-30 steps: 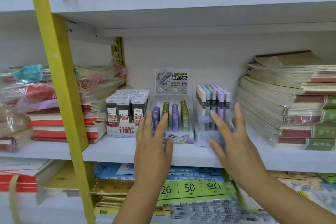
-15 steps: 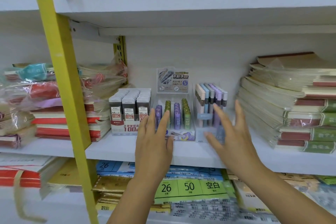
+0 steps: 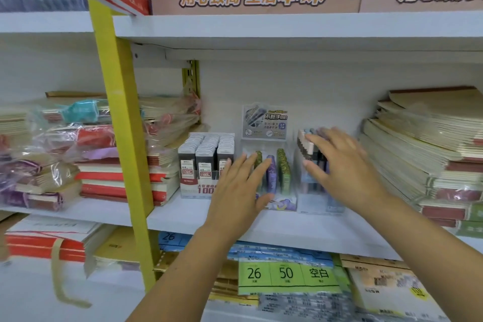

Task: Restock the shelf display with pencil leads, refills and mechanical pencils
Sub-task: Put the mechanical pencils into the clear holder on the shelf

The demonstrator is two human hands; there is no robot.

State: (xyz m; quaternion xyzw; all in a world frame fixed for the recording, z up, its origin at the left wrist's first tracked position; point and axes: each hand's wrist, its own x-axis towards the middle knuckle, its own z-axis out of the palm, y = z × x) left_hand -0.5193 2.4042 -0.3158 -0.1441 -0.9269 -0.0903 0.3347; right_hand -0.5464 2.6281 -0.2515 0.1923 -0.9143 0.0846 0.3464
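Plastic-wrapped notebooks (image 3: 52,154), glossy and crinkled, are stacked to the left of the yellow upright (image 3: 117,112), a flat painted post. Behind and just right of the upright, on the white shelf (image 3: 183,214), a stack of red-and-cream notebooks (image 3: 162,178) is seen. Further right from the upright a cardboard tray of pencil leads (image 3: 206,162) is set, filled with dark rectangular cases stood in three rows. Further still from the upright, the left hand (image 3: 235,193) is held flat, with fingers straight and slightly spread. Nothing is gripped. Its fingertips are raised before the clear plastic refill display (image 3: 283,172), and whether it is touched cannot be told. Green and purple refill tubes are stood in that display beneath a printed card. Beyond it, the clear box of mechanical pencils (image 3: 305,150) is found, its pastel caps blurred. The right hand (image 3: 345,167) is spread wide over this box with fingers straight and nothing pinched; contact is left unclear by the blur. Farthest right of the upright, beige soft-cover notebooks (image 3: 423,151) are piled in slanting stacks.
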